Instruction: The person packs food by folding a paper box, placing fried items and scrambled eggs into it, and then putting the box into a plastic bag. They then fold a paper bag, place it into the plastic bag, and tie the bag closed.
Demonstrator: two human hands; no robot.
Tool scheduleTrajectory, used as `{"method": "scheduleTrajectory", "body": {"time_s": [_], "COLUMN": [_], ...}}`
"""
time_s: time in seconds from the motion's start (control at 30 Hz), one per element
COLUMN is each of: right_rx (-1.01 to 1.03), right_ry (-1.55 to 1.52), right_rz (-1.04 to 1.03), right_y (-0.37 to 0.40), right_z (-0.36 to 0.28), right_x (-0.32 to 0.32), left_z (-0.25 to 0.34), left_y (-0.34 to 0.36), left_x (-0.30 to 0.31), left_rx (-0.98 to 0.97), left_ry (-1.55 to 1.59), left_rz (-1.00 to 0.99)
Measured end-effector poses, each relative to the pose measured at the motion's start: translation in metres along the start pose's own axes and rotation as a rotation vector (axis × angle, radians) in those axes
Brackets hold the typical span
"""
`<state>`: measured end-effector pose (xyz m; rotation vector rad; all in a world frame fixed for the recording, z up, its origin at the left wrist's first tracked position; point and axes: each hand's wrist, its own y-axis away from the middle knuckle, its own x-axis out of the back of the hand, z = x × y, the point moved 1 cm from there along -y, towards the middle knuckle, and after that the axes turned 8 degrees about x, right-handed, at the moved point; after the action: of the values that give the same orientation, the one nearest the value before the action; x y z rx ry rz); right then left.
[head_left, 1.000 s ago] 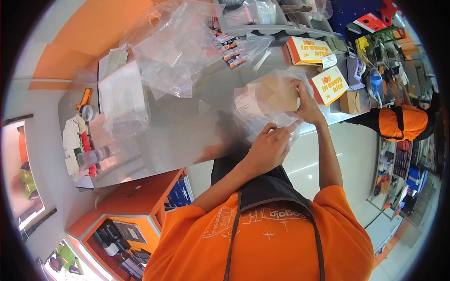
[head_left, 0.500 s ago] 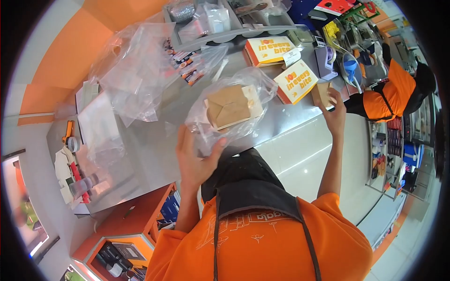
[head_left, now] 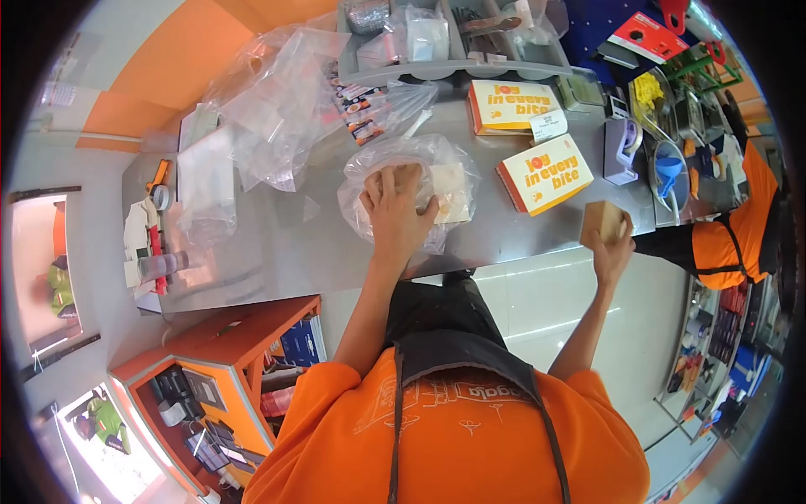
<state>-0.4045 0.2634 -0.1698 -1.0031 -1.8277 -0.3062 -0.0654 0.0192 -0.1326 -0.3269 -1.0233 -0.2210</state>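
Note:
My left hand (head_left: 397, 208) reaches into a clear plastic bag (head_left: 357, 189), its fingers bent over a brown cardboard box (head_left: 408, 178) and the thumb on the right side. Most of that box is hidden under the hand. Beside it in the bag lies a pale printed box (head_left: 452, 193). In my right hand (head_left: 613, 248) is a small brown carton (head_left: 598, 220), held at the counter's front edge. Two yellow-and-white printed boxes, a near one (head_left: 546, 174) and a far one (head_left: 510, 107), sit between my hands and farther back.
A grey divided tray (head_left: 470, 67) with packets and utensils stands at the back. Loose plastic bags (head_left: 281, 109) and sauce sachets (head_left: 363, 109) lie left of it. A tape dispenser (head_left: 620, 155) and a bowl with a blue scoop (head_left: 669, 168) stand right. A co-worker (head_left: 730, 244) stands at far right.
My left hand has moved from the bag's near edge onto the brown box inside it. My right hand has lifted the small carton off the counter beside the near printed box.

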Motion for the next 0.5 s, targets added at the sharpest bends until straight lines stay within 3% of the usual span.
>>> {"method": "scheduleTrajectory", "body": {"time_s": [0.13,0.2,0.23,0.33,0.43,0.5], "right_rx": [0.077,-0.005,0.067,-0.077,-0.342,-0.233], "right_ry": [-0.345,-0.775,-0.935,-1.648,-1.845,-1.735], "right_rz": [-0.020,-0.178,-0.221,-0.594,-0.868,-0.831], "right_y": [0.026,0.035,0.037,0.044,0.047,0.035], "right_z": [-0.116,-0.198,-0.227,-0.307,-0.324,-0.334], "right_x": [0.064,0.079,0.070,0.014,-0.061,-0.079], "left_z": [-0.003,-0.004,-0.007,-0.037,-0.091,-0.078], "left_y": [0.005,0.007,0.007,0.013,0.032,0.018], "left_x": [0.008,0.016,0.016,0.004,-0.019,0.017], "left_rx": [0.048,0.099,0.099,0.041,-0.049,0.013], "left_ry": [0.013,0.019,0.037,0.220,0.406,0.212], "left_rz": [0.007,-0.022,-0.013,-0.014,-0.049,-0.016]}}
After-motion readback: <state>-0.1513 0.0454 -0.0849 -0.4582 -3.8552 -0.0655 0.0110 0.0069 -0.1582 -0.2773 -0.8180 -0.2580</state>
